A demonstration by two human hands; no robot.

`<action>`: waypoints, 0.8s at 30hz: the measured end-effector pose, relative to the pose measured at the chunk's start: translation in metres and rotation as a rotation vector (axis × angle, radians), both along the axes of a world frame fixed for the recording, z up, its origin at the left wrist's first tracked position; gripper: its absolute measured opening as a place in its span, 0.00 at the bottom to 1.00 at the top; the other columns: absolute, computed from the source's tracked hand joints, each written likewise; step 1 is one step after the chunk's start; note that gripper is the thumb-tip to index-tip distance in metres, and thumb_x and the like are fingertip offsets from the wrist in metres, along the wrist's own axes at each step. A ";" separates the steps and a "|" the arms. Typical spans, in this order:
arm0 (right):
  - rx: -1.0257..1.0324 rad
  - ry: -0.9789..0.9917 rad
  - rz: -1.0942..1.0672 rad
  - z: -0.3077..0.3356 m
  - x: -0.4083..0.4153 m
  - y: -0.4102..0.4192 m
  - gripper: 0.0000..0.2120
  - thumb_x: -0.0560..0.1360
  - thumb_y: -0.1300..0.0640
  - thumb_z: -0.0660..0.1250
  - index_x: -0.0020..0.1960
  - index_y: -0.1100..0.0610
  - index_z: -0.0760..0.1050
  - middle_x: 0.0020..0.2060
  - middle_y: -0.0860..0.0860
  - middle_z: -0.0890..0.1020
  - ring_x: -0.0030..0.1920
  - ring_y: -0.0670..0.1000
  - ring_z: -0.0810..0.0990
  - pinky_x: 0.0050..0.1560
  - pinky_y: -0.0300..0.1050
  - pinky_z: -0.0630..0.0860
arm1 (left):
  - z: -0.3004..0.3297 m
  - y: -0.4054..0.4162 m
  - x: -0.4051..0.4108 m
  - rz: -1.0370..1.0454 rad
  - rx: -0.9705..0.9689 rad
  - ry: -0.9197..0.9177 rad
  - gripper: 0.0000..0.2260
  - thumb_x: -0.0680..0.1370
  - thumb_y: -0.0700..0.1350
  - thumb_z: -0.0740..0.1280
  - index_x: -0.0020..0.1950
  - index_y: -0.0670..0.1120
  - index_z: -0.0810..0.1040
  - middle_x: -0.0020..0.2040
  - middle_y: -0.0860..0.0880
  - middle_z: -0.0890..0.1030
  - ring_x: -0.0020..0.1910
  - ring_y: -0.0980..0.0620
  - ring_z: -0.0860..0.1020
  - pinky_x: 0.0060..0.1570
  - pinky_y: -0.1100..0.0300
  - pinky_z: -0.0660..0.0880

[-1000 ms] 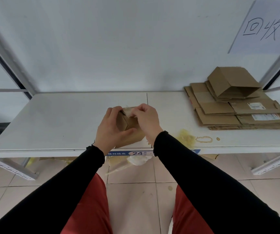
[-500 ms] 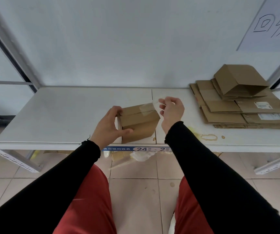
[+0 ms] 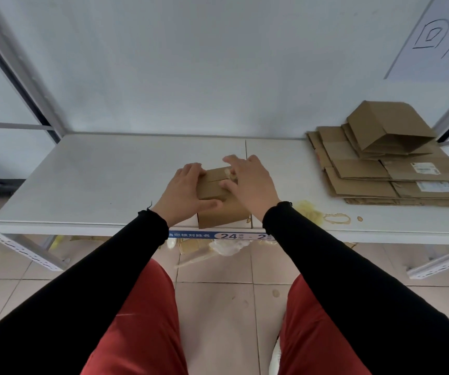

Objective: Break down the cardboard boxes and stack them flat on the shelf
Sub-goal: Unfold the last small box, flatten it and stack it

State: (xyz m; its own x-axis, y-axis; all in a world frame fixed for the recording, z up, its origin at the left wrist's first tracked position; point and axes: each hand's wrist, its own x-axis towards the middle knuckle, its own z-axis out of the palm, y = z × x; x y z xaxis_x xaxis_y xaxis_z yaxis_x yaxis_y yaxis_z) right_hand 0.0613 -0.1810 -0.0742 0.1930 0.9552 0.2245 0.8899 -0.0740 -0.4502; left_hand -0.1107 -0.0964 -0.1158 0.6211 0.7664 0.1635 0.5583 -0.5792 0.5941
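Observation:
A small brown cardboard box (image 3: 219, 212) stands whole on the white shelf (image 3: 96, 182), at its front edge near the middle. My left hand (image 3: 184, 192) wraps its left side, thumb along the front top edge. My right hand (image 3: 247, 182) lies on the box's top, fingers spread over the flap seam where a bit of clear tape shows. A stack of flattened boxes (image 3: 388, 171) lies on the shelf's right end, with one half-collapsed box (image 3: 388, 125) on top of it.
Yellowish crumpled tape (image 3: 308, 209) and ring stains (image 3: 337, 219) mark the shelf right of the box. Scrap tape and cardboard litter the tiled floor (image 3: 207, 247) under the shelf. Grey uprights frame both ends; a handwritten sign (image 3: 442, 36) hangs on the wall.
The box has been set down from the air onto the shelf's front edge. My right hand, which was off to the right pinching tape, has come back onto the box's top.

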 end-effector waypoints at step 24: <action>0.176 0.247 -0.221 -0.030 0.033 -0.001 0.14 0.77 0.48 0.70 0.59 0.53 0.80 0.54 0.45 0.77 0.61 0.48 0.70 0.55 0.39 0.68 | -0.002 -0.002 0.013 -0.086 0.126 0.158 0.36 0.73 0.61 0.71 0.78 0.58 0.62 0.69 0.52 0.67 0.69 0.48 0.61 0.68 0.55 0.64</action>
State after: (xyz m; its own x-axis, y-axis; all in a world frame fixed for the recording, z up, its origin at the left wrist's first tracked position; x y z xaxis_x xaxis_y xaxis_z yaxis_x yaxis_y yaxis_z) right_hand 0.0942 -0.1816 -0.1044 0.4589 0.8353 0.3028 0.7243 -0.1543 -0.6720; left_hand -0.0978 -0.0986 -0.1182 0.7086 0.6895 0.1500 0.5842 -0.6924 0.4233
